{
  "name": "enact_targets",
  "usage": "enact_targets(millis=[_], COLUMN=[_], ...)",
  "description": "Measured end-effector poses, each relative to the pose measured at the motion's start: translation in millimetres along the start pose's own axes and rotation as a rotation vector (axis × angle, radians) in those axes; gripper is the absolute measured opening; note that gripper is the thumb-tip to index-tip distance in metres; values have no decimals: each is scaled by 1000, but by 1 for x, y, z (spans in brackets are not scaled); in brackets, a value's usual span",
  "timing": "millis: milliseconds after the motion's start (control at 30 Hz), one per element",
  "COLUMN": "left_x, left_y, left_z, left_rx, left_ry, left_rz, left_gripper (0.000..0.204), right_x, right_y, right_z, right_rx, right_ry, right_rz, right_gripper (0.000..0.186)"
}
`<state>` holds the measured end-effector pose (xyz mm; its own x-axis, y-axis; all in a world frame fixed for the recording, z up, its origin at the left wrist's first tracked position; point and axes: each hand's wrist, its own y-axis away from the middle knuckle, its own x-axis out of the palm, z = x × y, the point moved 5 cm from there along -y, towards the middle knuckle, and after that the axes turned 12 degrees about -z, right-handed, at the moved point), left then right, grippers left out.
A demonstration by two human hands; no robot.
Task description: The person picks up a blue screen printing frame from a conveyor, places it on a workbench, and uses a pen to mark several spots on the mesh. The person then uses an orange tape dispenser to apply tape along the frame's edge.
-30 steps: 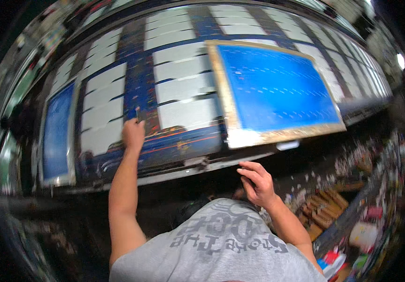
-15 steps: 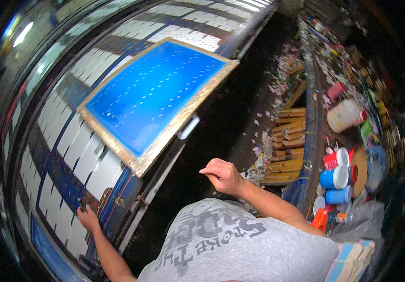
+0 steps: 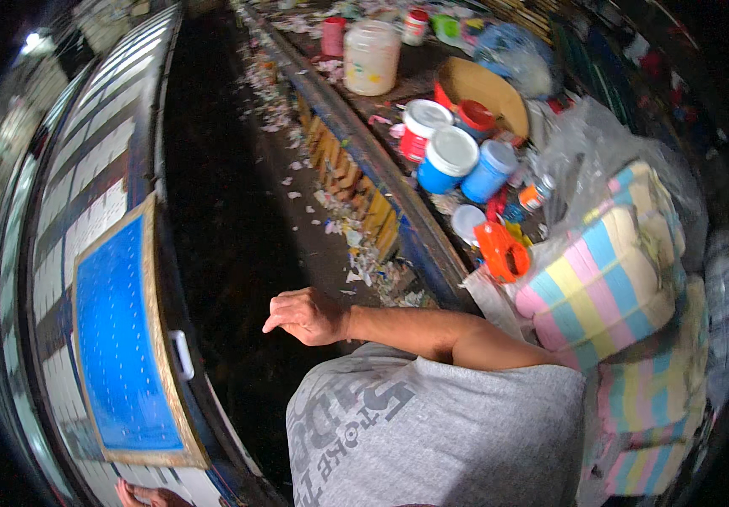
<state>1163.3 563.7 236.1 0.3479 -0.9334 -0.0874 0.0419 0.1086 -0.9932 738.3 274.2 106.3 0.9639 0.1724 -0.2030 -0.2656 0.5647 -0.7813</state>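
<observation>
A framed screen (image 3: 123, 338) with a blue panel, rows of small pale marks and a gold-coloured rim lies over the long table on the left. Just below its near edge is my left hand (image 3: 151, 495), partly cut off by the lower edge of the view. Its visible fingers look apart, and I see nothing held in them. In front of my grey shirt, my right hand (image 3: 307, 317) hangs over the dark gap, fingers curled closed with nothing showing in them. A white handle (image 3: 182, 355) sits beside the screen's right rim.
White pieces lie in rows along the long table (image 3: 149, 135). On the right-hand bench stand a large whitish tub (image 3: 372, 57), blue pots (image 3: 449, 160) and an orange container (image 3: 502, 252). Striped cloth bundles (image 3: 601, 275) are stacked nearer me. Paper scraps (image 3: 356, 241) litter the floor.
My view has swung right, so the screen now appears farther left and more of the bench shows. The small dark thing seen at my left hand is no longer visible. My right hand stays closed.
</observation>
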Motion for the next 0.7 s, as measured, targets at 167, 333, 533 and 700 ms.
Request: enact_targets(millis=[167, 333, 533, 700], left_x=[101, 147, 158, 156], left_y=[-45, -44, -40, -36], left_z=[-158, -291, -399, -453], left_rx=[300, 297, 354, 365], left_ry=[473, 888, 1223, 1379], left_rz=[104, 272, 340, 354], left_gripper=[29, 21, 10, 17], right_x=[-64, -154, -285, -320], right_y=[19, 61, 132, 171], right_z=[5, 28, 95, 102], right_rx=[98, 184, 354, 626], right_ry=[143, 461, 1219, 1604], right_rz=[-140, -358, -465, -307], right_gripper=[22, 19, 36, 52])
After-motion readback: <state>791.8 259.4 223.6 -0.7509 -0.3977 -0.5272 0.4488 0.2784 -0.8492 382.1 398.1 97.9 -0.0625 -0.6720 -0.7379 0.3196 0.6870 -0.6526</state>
